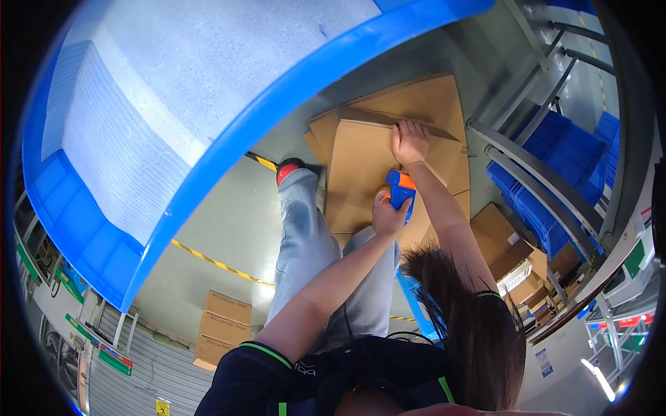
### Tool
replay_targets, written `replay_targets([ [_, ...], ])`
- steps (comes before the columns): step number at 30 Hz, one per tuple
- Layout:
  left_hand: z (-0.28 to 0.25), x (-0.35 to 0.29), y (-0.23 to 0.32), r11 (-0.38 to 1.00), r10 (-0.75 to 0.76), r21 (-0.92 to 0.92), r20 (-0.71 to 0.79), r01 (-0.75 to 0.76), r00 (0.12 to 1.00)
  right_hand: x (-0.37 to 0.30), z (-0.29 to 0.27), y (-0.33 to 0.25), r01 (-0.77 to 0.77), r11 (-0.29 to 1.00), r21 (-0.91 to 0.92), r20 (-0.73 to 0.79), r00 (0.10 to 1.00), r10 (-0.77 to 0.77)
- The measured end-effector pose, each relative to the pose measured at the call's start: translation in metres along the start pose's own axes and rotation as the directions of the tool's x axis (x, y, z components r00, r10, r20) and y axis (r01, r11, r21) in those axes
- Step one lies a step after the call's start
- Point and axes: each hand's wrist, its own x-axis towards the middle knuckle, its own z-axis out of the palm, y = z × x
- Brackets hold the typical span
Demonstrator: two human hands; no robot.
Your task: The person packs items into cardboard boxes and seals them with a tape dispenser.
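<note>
My right fingers (415,132) are spreading flat on the flattened brown cardboard box (361,173) at twelve o'clock; my left hand (387,216) is clenching the blue-and-orange tape dispenser (401,190). I'd be pressing firmly, pulling straight.

Flat cardboard (388,159) on floor (229,222), bin (208,104) left, racks (548,180) right

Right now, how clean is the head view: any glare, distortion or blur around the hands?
Head view: strong fisheye bending, so the blue bin rim curves and fills the upper left; black vignette at the corners; glare patches on the grey floor; left hand on the blue-orange tape dispenser and right hand on the flat cardboard look sharp, evenly lit.
</note>
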Motion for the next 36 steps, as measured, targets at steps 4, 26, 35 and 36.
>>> replay_targets([
  [4,-0.003,-0.008,0.025,0.939,-0.291,-0.044,0.419,0.340,0.860,-0.010,-0.003,0.032,-0.018,0.998,-0.055,0.012,1.000,0.018],
  [26,-0.038,-0.124,-0.143,0.880,-0.100,-0.419,0.295,0.223,0.950,-0.049,0.015,-0.012,0.117,0.984,-0.132,-0.213,0.966,-0.144],
  [35,-0.035,-0.144,-0.118,0.947,-0.115,-0.263,0.254,0.184,0.960,-0.161,0.010,-0.031,0.106,0.980,0.170,0.095,0.988,-0.123],
  [36,-0.040,-0.148,-0.107,0.956,-0.113,-0.231,0.273,0.180,0.955,-0.159,0.008,-0.026,0.100,0.970,0.223,0.125,0.984,-0.130],
])
